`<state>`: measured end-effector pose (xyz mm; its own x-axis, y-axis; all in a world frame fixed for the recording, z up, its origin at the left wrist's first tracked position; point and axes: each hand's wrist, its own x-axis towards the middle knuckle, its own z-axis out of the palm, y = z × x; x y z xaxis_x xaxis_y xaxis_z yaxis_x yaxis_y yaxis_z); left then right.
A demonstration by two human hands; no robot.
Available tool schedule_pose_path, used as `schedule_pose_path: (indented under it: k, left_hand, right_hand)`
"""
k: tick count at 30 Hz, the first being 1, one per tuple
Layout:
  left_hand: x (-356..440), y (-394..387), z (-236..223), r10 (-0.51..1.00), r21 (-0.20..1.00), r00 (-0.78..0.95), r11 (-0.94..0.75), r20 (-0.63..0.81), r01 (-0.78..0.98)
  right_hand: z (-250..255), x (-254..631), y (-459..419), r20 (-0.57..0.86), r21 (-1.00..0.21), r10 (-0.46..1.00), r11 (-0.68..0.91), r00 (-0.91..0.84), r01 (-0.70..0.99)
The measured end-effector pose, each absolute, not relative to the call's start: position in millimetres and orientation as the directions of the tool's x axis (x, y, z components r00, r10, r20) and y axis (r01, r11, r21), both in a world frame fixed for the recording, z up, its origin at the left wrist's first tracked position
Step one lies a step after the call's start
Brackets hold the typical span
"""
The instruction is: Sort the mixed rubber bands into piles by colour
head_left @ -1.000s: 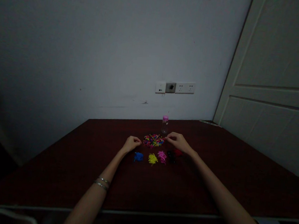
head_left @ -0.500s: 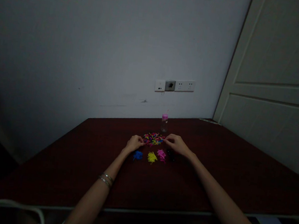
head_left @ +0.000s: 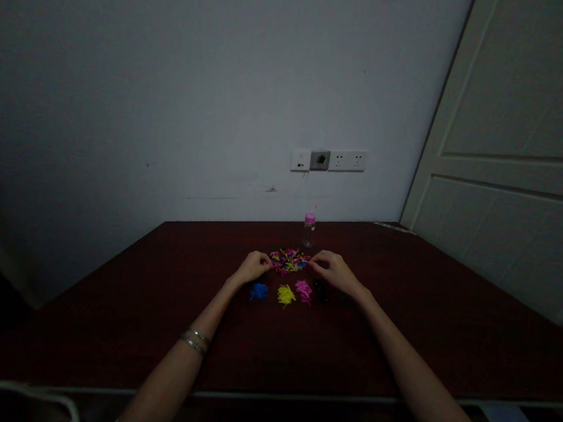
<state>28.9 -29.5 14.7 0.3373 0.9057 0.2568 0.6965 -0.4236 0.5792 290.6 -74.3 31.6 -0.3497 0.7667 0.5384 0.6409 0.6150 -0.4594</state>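
Note:
A mixed heap of small, thin, bright pieces [head_left: 289, 261], like little rubber bands, lies on the dark red table [head_left: 153, 285]. At the heap's left edge is my left hand [head_left: 254, 267], thumb and forefinger pinched together. My right hand [head_left: 334, 270] pinches at the right edge. Anything between the fingertips is too small to make out. Nearer to me lie separate piles: blue [head_left: 259, 292] below my left hand, yellow [head_left: 285, 295] in the middle, pink [head_left: 304, 291] to its right. A black pile [head_left: 322, 291], partly lost in shadow, sits under my right hand.
Behind the heap stands a clear bottle with a pink lid [head_left: 309, 229]. The wall carries a row of sockets [head_left: 337, 161]. A pale panelled door [head_left: 512, 168] borders the table on the right, and a white cable [head_left: 26, 388] curves at the lower left.
Both hands stay at the heap's edges with only slight finger movement. The whole view has shifted very slightly.

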Motion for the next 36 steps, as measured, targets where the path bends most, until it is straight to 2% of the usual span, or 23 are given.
schedule_pose_path:
  k: [3, 6, 13, 21, 29, 36]
  left_hand:
    - [38.3, -37.9, 23.3, 0.845, 0.642, 0.448, -0.521, 0.292, 0.563]
    - [51.7, -51.3, 32.5, 0.798, 0.707, 0.533, -0.548, 0.282, 0.447]
    - [68.1, -70.9, 41.0, 0.765, 0.765, 0.595, -0.531, 0.248, 0.364]
    - [68.6, -71.1, 40.8, 0.789, 0.767, 0.562, -0.515, 0.248, 0.383]
    - [46.6, -48.1, 22.8, 0.876, 0.752, 0.375, -0.461, 0.302, 0.472]
    - [32.6, -38.1, 14.4, 0.925, 0.705, 0.261, -0.38, 0.277, 0.599]
  right_hand:
    - [36.0, 285.9, -80.5, 0.567, -0.452, 0.732, 0.66, -0.377, 0.6]
    - [38.5, 278.2, -86.5, 0.571, -0.473, 0.713, 0.69, -0.406, 0.547]
    - [41.1, 267.4, -92.5, 0.531, -0.499, 0.668, 0.744, -0.522, 0.444]
    - [40.8, 269.3, -90.6, 0.486, -0.513, 0.65, 0.753, -0.584, 0.412]
    - [30.6, 280.8, -84.0, 0.338, -0.395, 0.745, 0.667, -0.575, 0.631]
    - [31.3, 283.1, -84.7, 0.313, -0.382, 0.762, 0.647, -0.567, 0.66]
